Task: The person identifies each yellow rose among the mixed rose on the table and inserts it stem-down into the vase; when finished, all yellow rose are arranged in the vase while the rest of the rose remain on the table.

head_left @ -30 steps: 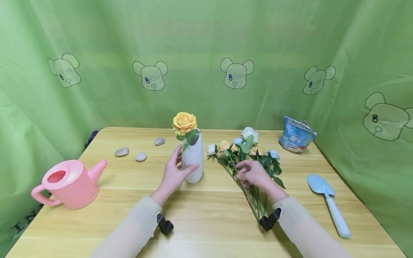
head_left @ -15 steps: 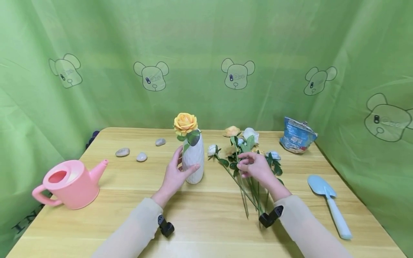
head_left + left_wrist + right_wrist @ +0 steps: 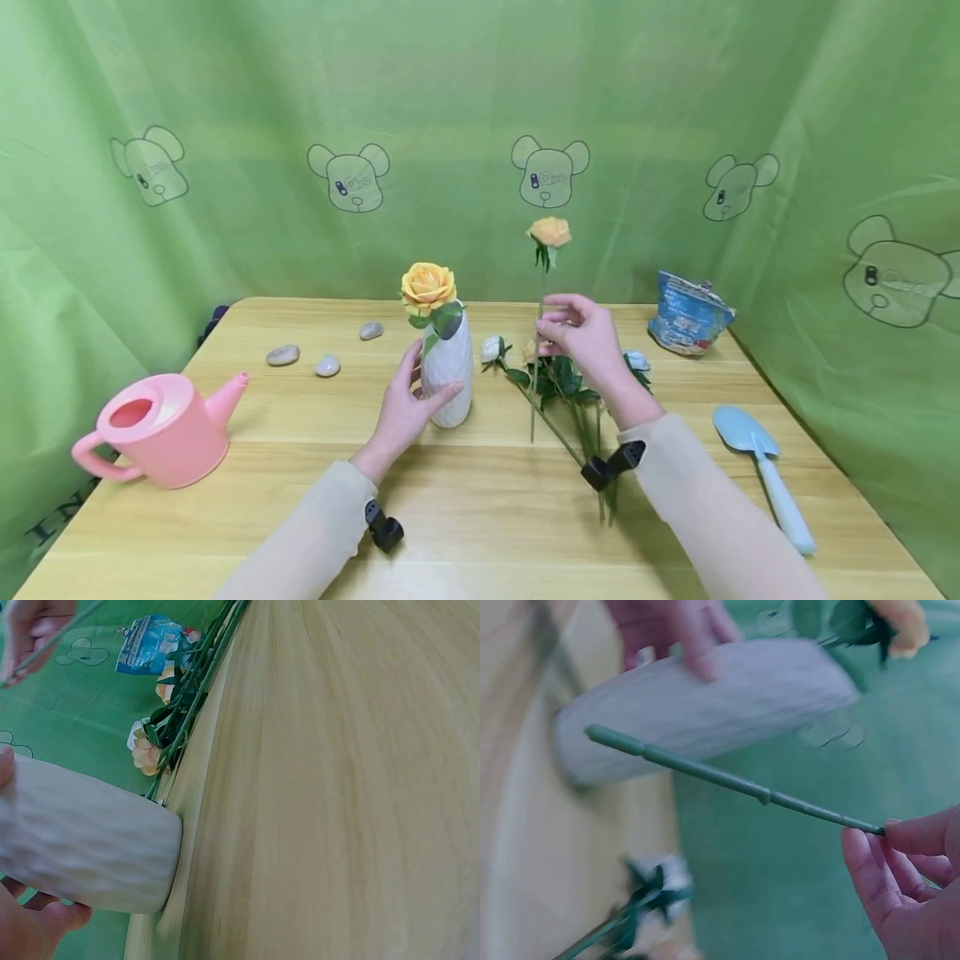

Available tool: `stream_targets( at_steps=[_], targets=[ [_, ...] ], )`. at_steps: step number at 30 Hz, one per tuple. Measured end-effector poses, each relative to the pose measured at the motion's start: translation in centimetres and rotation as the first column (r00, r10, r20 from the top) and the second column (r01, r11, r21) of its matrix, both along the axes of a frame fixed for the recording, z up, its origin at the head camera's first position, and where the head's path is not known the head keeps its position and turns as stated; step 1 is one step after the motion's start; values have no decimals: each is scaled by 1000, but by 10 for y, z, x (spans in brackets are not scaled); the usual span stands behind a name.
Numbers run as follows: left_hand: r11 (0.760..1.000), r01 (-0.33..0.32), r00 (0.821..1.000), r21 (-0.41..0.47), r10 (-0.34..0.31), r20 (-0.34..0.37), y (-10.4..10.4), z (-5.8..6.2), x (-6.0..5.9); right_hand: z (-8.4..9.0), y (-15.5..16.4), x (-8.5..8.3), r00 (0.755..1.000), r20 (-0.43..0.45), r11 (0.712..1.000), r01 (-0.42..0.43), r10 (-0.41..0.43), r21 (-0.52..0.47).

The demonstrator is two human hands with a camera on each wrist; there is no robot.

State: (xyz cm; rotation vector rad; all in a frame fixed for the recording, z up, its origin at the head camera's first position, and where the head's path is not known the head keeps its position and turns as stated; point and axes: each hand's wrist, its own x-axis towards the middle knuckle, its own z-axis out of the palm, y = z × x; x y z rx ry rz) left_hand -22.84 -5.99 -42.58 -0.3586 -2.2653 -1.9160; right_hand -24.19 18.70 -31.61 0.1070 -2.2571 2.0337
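The right hand (image 3: 581, 333) pinched a light, thin-stemmed orange rose (image 3: 550, 232) mid-stem, upright; the left hand (image 3: 405, 408) cupped the likely breakable white vase (image 3: 448, 371).

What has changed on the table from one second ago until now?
The right hand took one orange rose from the flower pile and lifted it upright, pinching its stem. The left hand stays on the white vase; the watering can and trowel did not move.
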Motion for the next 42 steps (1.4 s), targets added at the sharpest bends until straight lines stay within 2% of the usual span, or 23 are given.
stream_targets(
  at_steps=[6, 10, 12, 13, 17, 21, 25, 27, 30, 34, 36, 42],
  targets=[
    [1000, 9, 1000, 16, -9, -9, -1, -1, 0, 42, -21, -4, 994, -99, 988, 38, -54, -152],
    [999, 26, 1000, 28, -27, 10, -1, 15, 12, 63, -33, -8, 986, -142, 972, 55, -89, -227],
    [999, 29, 999, 29, -29, 15, -1, 16, 12, 73, -37, -10, 982, -154, 959, 67, -113, -275],
    [999, 26, 1000, 25, -27, 17, -1, 16, 12, 78, -40, -11, 979, -162, 952, 73, -126, -297],
    [1000, 8, 1000, 17, -8, 3, -2, -1, 1, 96, -49, -18, 967, -189, 918, 88, -172, -386],
    [1000, 2, 1000, 15, -2, -5, -1, -2, 0, 109, -58, -24, 948, -245, 893, 76, -203, -444],
    [1000, 7, 1000, 13, -7, -3, -1, -2, 0, 115, -67, -29, 918, -318, 883, 67, -236, -464],
    [1000, 10, 1000, 12, -10, 7, -1, 0, 1, 115, -71, -31, 907, -349, 890, 57, -236, -453],
    [1000, 21, 1000, 23, -22, 17, -1, 8, 6, 110, -78, -32, 900, -381, 919, 50, -211, -392],
    [999, 33, 999, 24, -33, 8, 0, 22, 16, 94, -87, -34, 906, -398, 963, 37, -144, -266],
    [999, 32, 999, 19, -32, -2, 0, 26, 18, 86, -90, -35, 915, -392, 979, 15, -95, -203],
    [1000, 20, 1000, 8, -20, -9, -2, 6, 4, 61, -96, -35, 928, -366, 998, -70, 62, -9]
  ],
)
